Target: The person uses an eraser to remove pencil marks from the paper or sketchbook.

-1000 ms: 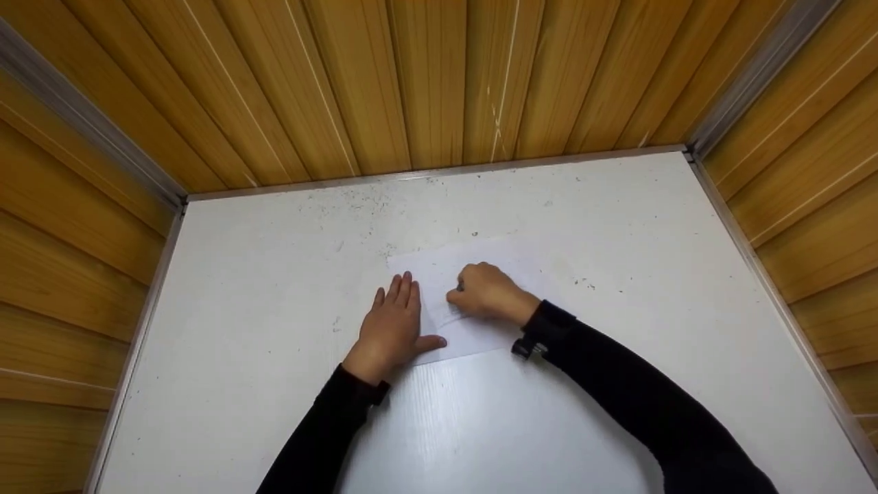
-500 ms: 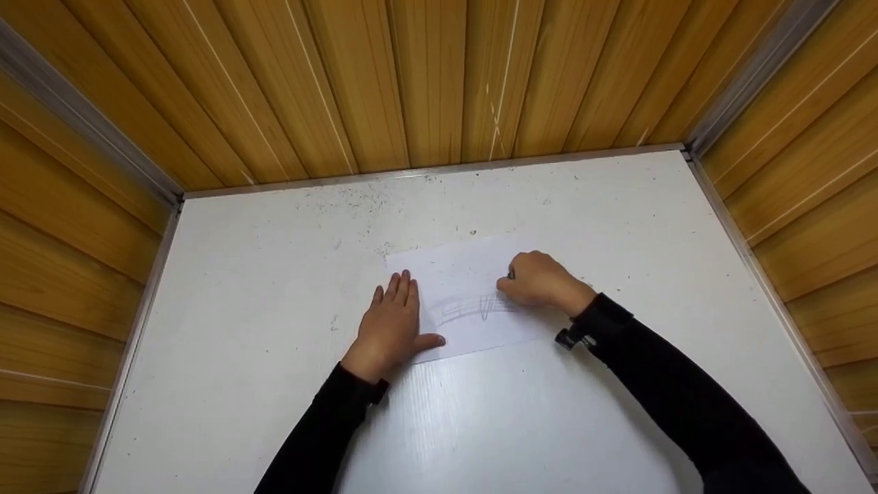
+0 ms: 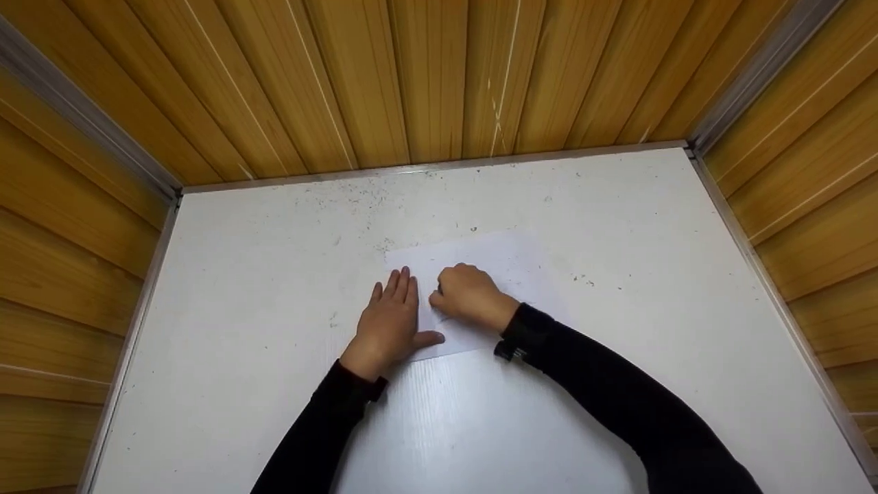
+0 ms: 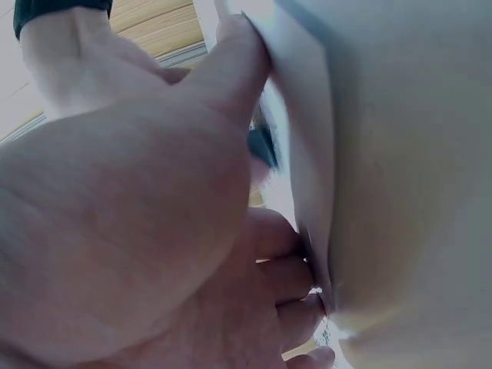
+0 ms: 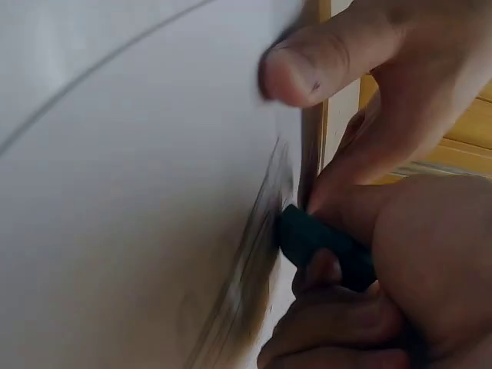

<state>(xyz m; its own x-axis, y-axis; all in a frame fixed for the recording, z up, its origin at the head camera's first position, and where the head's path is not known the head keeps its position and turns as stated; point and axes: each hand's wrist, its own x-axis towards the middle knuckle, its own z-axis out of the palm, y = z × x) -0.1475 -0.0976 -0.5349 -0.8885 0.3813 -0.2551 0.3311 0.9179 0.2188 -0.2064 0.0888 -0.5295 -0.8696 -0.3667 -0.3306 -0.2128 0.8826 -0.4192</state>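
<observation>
A white sheet of paper (image 3: 514, 250) lies on the white table. My left hand (image 3: 387, 319) rests flat on its left part, fingers straight and thumb spread toward the right. My right hand (image 3: 473, 295) grips a small dark green eraser (image 5: 311, 238), mostly hidden by the fist in the head view. In the right wrist view the eraser's end is right at the paper, beside a band of grey pencil lines (image 5: 242, 265). The left thumb (image 5: 296, 73) shows above it there. In the left wrist view, the paper's edge (image 4: 315, 154) lifts slightly near the left fingers.
Dark crumbs (image 3: 357, 199) are scattered over the back of the table (image 3: 240, 274), with a few more crumbs (image 3: 583, 280) to the right of the paper. Wood-patterned walls (image 3: 432, 82) with metal edge strips enclose the table at the back and both sides.
My right hand swept right across the paper, uncovering hatched lines and a V-shaped mark, then came back left, close to the left hand. The left hand has stayed put.
</observation>
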